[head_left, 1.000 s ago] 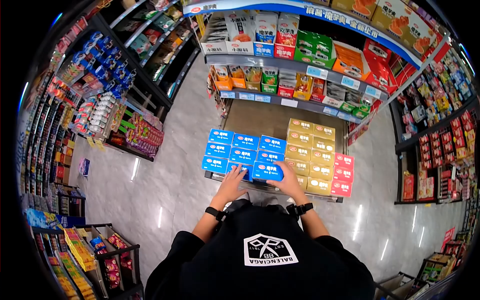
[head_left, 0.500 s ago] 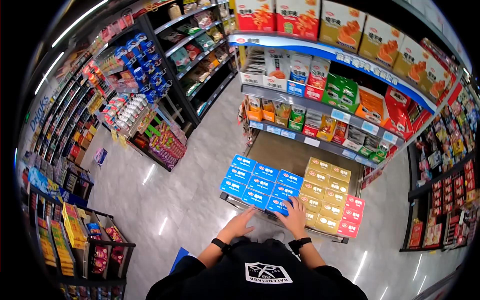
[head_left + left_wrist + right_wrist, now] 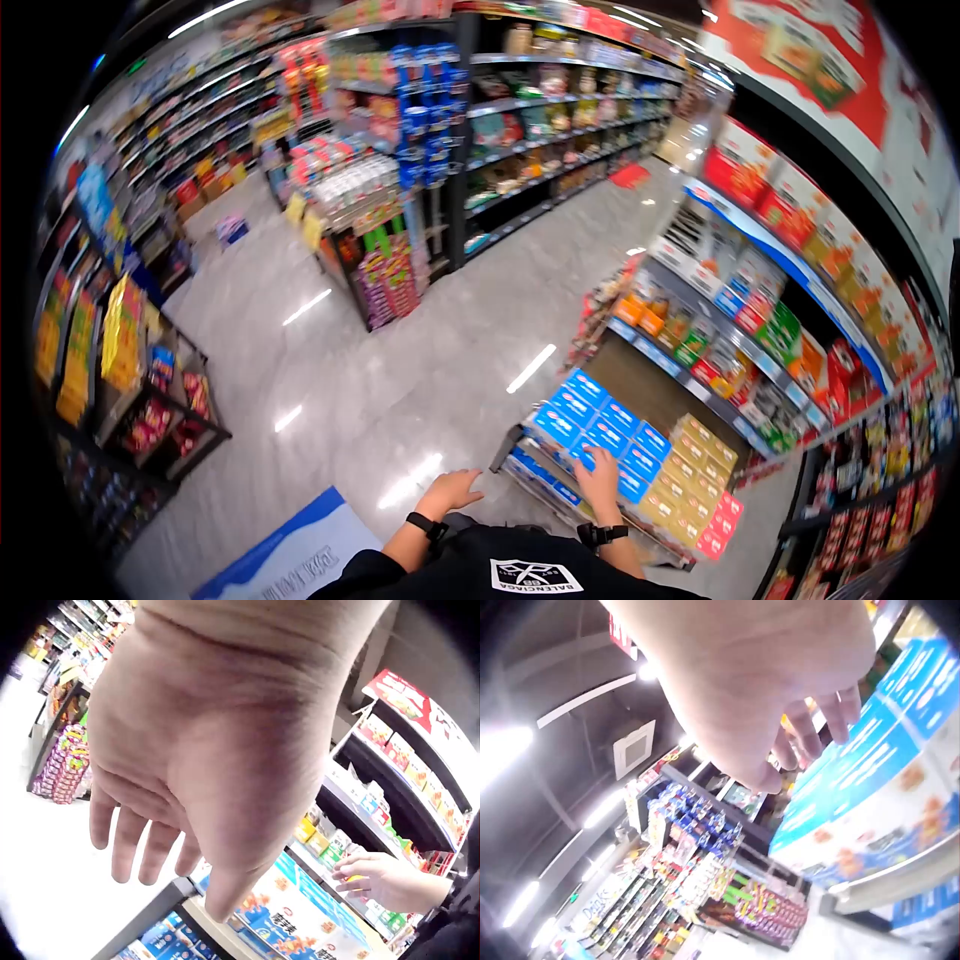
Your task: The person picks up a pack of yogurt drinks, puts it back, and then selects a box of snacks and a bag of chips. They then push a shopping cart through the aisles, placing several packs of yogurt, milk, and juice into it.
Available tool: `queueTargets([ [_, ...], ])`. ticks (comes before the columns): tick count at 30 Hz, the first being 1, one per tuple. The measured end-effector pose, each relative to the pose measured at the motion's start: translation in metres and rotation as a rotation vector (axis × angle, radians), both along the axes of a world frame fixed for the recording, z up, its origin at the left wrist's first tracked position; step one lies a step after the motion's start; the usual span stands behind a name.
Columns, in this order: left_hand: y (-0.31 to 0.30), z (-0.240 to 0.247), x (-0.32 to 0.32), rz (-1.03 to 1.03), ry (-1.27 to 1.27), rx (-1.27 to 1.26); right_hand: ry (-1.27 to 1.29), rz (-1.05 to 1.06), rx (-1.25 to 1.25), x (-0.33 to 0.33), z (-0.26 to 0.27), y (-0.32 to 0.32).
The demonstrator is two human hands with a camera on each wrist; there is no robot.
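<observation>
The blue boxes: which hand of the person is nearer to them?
Right. The right hand is over the near edge of the blue boxes; the left hand is off to their left, above the floor.

Low brown display shelf (image 3: 628, 368), blue boxes (image 3: 604, 434) in rows toward left front corner, gold boxes (image 3: 690, 478) alongside, red boxes (image 3: 722, 524) near right edge.

Right hand (image 3: 772, 682), entering from 12 o'clock, fingers extended downward beside glossy blue-topped cardboard boxes (image 3: 847, 776) at 3 o'clock, their white sides printed with orange food; contact indeterminate. At 7 o'clock, hanging blue packets (image 3: 694, 817); at 9 to 10 o'clock, a square white ceiling panel (image 3: 635, 750) and bright strip lights (image 3: 586, 700).
</observation>
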State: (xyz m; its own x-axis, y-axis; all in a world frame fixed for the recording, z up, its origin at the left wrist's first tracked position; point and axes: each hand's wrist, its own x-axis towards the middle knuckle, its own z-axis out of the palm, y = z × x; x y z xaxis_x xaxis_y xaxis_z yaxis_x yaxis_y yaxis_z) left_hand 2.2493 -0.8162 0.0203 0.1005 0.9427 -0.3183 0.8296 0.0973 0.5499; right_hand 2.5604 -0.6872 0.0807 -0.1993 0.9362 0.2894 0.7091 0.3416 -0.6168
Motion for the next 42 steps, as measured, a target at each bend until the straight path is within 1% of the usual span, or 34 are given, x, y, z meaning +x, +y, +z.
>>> queueTargets([
  [1, -0.015, -0.004, -0.016, 0.037, 0.023, 0.013, 0.004, 0.099, -0.043, -0.03, 0.012, -0.006],
  [2, -0.028, -0.01, -0.031, 0.084, 0.007, 0.004, 0.077, 0.229, -0.099, -0.06, 0.025, -0.011],
  [3, -0.038, -0.01, -0.046, 0.103, 0.018, -0.01, 0.059, 0.271, -0.111, -0.089, 0.027, -0.013],
  [5, -0.062, -0.015, -0.075, 0.159, 0.015, -0.033, 0.07, 0.511, -0.093, -0.141, 0.023, -0.019],
  [6, -0.077, -0.022, -0.091, 0.201, 0.028, -0.021, -0.002, 0.581, -0.142, -0.163, 0.02, -0.023],
  [7, -0.094, -0.028, -0.107, 0.245, 0.041, -0.011, -0.018, 0.621, -0.153, -0.185, 0.017, -0.029],
  [8, -0.127, -0.019, -0.137, 0.383, 0.038, -0.062, -0.098, 0.794, -0.212, -0.228, 0.017, -0.032],
  [9, -0.145, -0.024, -0.152, 0.425, 0.069, -0.08, -0.165, 0.916, -0.279, -0.249, 0.013, -0.037],
  [10, -0.17, -0.03, -0.16, 0.505, 0.11, -0.068, -0.199, 0.959, -0.301, -0.266, 0.005, -0.042],
  [11, -0.19, -0.019, -0.171, 0.586, 0.156, -0.054, -0.213, 0.993, -0.322, -0.285, 0.006, -0.048],
  [12, -0.212, -0.021, -0.179, 0.621, 0.143, -0.076, -0.246, 1.064, -0.352, -0.306, 0.008, -0.053],
  [14, -0.251, -0.028, -0.19, 0.835, 0.182, -0.026, -0.314, 1.195, -0.358, -0.345, 0.005, -0.063],
  [18, -0.316, -0.024, -0.186, 1.134, 0.158, -0.081, -0.375, 1.426, -0.399, -0.425, 0.001, -0.079],
  [20, -0.33, -0.031, -0.179, 1.215, 0.133, -0.204, -0.414, 1.541, -0.342, -0.469, -0.005, -0.086],
  [21, -0.333, -0.035, -0.173, 1.202, 0.167, -0.224, -0.445, 1.588, -0.295, -0.488, -0.013, -0.09],
  [22, -0.333, -0.029, -0.173, 1.2, 0.039, -0.327, -0.457, 1.621, -0.272, -0.508, -0.025, -0.094],
  [24, -0.345, -0.084, -0.163, 1.222, -0.173, -0.186, -0.465, 1.696, -0.289, -0.55, -0.026, -0.105],
  [25, -0.342, -0.076, -0.17, 1.208, -0.295, -0.271, -0.48, 1.724, -0.312, -0.57, -0.028, -0.11],
  [26, -0.34, -0.079, -0.179, 1.224, -0.303, -0.274, -0.467, 1.755, -0.311, -0.592, -0.032, -0.115],
  [28, -0.337, -0.092, -0.197, 1.257, -0.299, -0.284, -0.514, 1.752, -0.372, -0.633, -0.042, -0.119],
  [29, -0.335, -0.094, -0.212, 1.324, -0.279, -0.219, -0.502, 1.774, -0.37, -0.653, -0.046, -0.12],
  [30, -0.333, -0.092, -0.232, 1.39, -0.251, -0.149, -0.517, 1.802, -0.317, -0.675, -0.05, -0.12],
  [31, -0.332, -0.088, -0.253, 1.412, -0.229, -0.148, -0.528, 1.831, -0.261, -0.698, -0.053, -0.12],
  [33, -0.335, -0.072, -0.292, 1.51, -0.264, -0.151, -0.51, 1.885, -0.248, -0.741, -0.059, -0.119],
  [34, -0.338, -0.065, -0.31, 1.534, -0.277, -0.082, -0.505, 1.881, -0.261, -0.761, -0.063, -0.12],
  [35, -0.342, -0.057, -0.325, 1.572, -0.259, -0.082, -0.502, 1.883, -0.27, -0.782, -0.065, -0.122],
  [37, -0.352, -0.044, -0.349, 1.654, -0.303, 0.039, -0.487, 1.947, -0.227, -0.824, -0.063, -0.131],
  [39, -0.362, -0.035, -0.367, 1.724, -0.247, 0.013, -0.653, 1.978, -0.099, -0.866, -0.057, -0.141],
  [40, -0.368, -0.034, -0.374, 1.748, -0.209, -0.025, -0.674, 2.006, -0.04, -0.884, -0.054, -0.148],
  [41, -0.373, -0.033, -0.379, 1.783, -0.201, -0.014, -0.671, 2.04, -0.018, -0.901, -0.051, -0.156],
  [42, -0.378, -0.032, -0.384, 1.792, -0.201, -0.056, -0.666, 2.049, -0.004, -0.917, -0.046, -0.167],
])
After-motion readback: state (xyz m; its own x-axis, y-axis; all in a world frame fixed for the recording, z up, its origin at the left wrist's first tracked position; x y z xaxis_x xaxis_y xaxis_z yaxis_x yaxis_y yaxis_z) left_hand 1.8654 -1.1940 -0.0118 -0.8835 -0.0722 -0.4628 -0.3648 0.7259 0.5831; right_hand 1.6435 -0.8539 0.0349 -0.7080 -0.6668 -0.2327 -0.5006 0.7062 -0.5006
